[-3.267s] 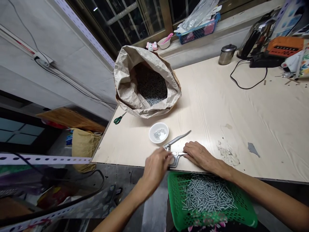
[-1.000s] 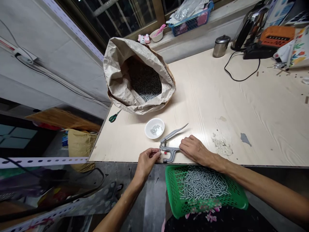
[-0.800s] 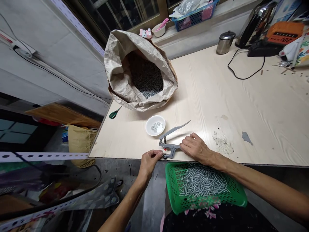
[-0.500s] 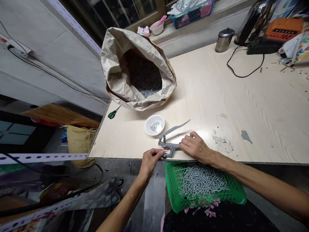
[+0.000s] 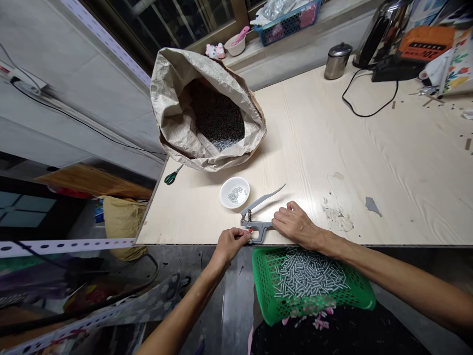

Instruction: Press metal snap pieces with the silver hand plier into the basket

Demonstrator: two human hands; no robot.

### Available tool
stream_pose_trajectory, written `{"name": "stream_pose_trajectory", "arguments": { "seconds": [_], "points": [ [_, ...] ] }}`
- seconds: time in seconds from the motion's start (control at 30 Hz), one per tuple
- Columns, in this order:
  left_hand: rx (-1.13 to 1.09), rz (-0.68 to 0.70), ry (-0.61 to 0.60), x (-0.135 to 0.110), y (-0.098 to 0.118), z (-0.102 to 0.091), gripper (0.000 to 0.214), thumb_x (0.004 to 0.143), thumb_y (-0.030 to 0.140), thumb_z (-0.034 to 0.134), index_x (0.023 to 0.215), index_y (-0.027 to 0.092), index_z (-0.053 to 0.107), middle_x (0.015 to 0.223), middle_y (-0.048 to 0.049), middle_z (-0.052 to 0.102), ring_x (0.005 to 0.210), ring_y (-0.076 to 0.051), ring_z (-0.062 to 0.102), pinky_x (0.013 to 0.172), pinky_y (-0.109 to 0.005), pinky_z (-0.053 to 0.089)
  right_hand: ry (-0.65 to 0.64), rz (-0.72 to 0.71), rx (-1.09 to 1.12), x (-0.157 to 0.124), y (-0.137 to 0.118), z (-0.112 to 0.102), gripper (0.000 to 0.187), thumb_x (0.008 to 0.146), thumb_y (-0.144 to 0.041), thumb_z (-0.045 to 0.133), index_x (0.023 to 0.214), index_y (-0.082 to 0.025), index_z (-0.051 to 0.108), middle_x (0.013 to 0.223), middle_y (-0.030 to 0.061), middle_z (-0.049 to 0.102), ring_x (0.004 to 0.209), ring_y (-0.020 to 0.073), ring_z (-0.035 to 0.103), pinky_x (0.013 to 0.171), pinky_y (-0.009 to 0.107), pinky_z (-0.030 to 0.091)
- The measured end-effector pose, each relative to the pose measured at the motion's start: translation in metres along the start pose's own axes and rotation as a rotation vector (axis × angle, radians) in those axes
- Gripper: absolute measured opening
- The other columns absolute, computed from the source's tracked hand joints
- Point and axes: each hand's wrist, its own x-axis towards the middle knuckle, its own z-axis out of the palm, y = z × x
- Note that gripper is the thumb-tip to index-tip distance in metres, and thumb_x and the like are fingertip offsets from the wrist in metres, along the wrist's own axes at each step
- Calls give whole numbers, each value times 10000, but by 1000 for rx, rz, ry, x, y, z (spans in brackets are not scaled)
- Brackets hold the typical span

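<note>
Grey hand-press pliers (image 5: pixel 263 224) lie on the table near its front edge, their upper handle raised and a spring showing by the jaw. My right hand (image 5: pixel 295 227) is closed at the end of the lower handle, with its fingers curled. Beside the jaw, my left hand (image 5: pixel 233 242) pinches with thumb and forefinger. Whatever sits between those fingertips is too small to make out. A small red part (image 5: pixel 250 230) shows in the jaw just above them. Behind the pliers stands a white bowl (image 5: pixel 234 192) with several small clear or silvery pieces.
A green basket (image 5: pixel 260 296) of small metal tubes rests on my lap below the table edge. A large open sack (image 5: pixel 170 113) of similar pieces stands behind the bowl. Green-handled scissors (image 5: pixel 170 177) lie left; a metal canister (image 5: pixel 337 61) and a black cord (image 5: pixel 369 116) are far right.
The view has shifted slightly. My left fingertips remain at the jaw, and my right hand stays on the lower handle. The raised handle has not visibly moved.
</note>
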Motion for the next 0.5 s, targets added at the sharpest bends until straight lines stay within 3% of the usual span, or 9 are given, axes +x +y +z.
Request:
{"name": "stream_pose_trajectory", "arguments": {
  "seconds": [0.2, 0.37, 0.43, 0.5],
  "points": [
    [59, -51, -55, 5, 6, -2, 368, 487, 471, 691, 586, 120, 647, 495, 28, 510, 517, -93, 405, 543, -248, 289, -116, 19, 26, 0, 4, 5, 269, 954, -114, 383, 750, -194, 539, 716, 10, 576, 691, 166, 406, 681, 352, 222],
    [77, -82, -82, 11, 6, 0, 351, 475, 467, 694, 519, 132, 599, 469, 44, 455, 506, -86, 367, 525, -243, 264, -262, 93, 116, 1, 8, -2, 152, 930, -298, 518, 843, -196, 588, 844, 34, 619, 803, 196, 471, 718, 358, 274],
    [69, -100, -91, 12, 7, 0, 341, 473, 459, 696, 502, 139, 579, 462, 48, 445, 497, -82, 356, 519, -242, 260, -298, 137, 193, 1, 12, -8, 220, 887, -410, 579, 947, -199, 602, 1007, 65, 618, 912, 225, 489, 771, 368, 317],
    [66, -119, -101, 13, 9, 0, 329, 472, 445, 698, 489, 145, 564, 454, 49, 444, 487, -79, 352, 515, -242, 261, -305, 195, 251, 2, 16, -11, 467, 809, -529, 635, 1123, -189, 570, 1240, 124, 537, 1087, 281, 458, 874, 412, 338]
  ]
}}
